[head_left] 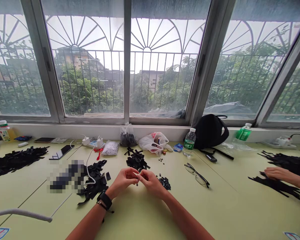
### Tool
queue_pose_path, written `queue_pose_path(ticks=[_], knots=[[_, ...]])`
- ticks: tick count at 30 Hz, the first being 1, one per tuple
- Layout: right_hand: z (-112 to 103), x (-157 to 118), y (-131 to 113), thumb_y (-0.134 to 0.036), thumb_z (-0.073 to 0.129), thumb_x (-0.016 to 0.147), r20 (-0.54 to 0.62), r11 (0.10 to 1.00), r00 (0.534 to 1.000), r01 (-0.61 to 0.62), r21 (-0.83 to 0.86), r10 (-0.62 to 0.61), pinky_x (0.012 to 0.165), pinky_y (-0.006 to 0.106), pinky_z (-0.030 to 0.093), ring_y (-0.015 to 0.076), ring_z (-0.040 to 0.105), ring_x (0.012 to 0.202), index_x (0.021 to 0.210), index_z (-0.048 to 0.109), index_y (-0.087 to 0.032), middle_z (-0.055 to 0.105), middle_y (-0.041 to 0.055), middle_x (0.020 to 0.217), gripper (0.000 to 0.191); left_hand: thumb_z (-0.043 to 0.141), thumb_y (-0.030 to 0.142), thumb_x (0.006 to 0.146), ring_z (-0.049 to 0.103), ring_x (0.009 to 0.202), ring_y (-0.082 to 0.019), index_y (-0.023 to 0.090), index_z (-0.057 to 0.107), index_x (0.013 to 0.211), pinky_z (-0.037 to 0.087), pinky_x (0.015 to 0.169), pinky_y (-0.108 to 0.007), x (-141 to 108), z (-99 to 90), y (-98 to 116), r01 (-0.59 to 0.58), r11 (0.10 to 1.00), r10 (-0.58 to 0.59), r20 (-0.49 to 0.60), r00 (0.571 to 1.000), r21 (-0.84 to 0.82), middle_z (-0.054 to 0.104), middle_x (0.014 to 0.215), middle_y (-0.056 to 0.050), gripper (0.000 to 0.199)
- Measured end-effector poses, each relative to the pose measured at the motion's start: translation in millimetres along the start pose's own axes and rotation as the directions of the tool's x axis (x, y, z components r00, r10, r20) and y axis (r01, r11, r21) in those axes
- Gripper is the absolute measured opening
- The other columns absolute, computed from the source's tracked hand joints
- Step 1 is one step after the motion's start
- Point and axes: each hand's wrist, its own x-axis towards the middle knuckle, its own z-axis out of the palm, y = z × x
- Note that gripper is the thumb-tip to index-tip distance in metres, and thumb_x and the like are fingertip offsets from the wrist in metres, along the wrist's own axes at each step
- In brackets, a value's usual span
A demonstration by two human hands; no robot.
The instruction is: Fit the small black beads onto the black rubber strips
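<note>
Fingers [130, 170] of my left hand [123, 178] and right hand [150, 182] closely pinch one small dark piece [137, 184], probably to steady it.

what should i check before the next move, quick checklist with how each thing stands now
1. Hands together: ok, the left hand and right hand meet at the fingertips above the table.
2. Piece between the fingertips: cannot tell, the fingers mostly hide it.
3. Black strips close by: ok, piled just beyond the hands.
4. Small dark pieces all in one heap: not ok, most lie beside the right hand, but a few are scattered farther back.
5. Glasses clear of the hands: ok, they lie apart to the right.
6. Water bottle closed: ok, upright with its cap on.
</note>
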Motion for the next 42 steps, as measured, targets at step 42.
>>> queue_pose_path(ticks=[42], knots=[[-3.2, -5.9, 3.4, -0.026, 0.068, 0.083, -0.007, 0.906, 0.999, -0.045, -0.421, 0.046, 0.058, 0.025, 0.029, 0.0131, 0.052, 0.059, 0.068, 0.065, -0.018, 0.067, 0.0005, 0.067, 0.016, 0.073, 0.024, 0.07, 0.05, 0.06, -0.014, 0.016, 0.078, 0.083, 0.031, 0.055, -0.023, -1.3, -14.1, -10.6, 0.006, 0.775, 0.068, -0.093, 0.993, 0.632, 0.061, 0.062, 0.002, 0.016]])
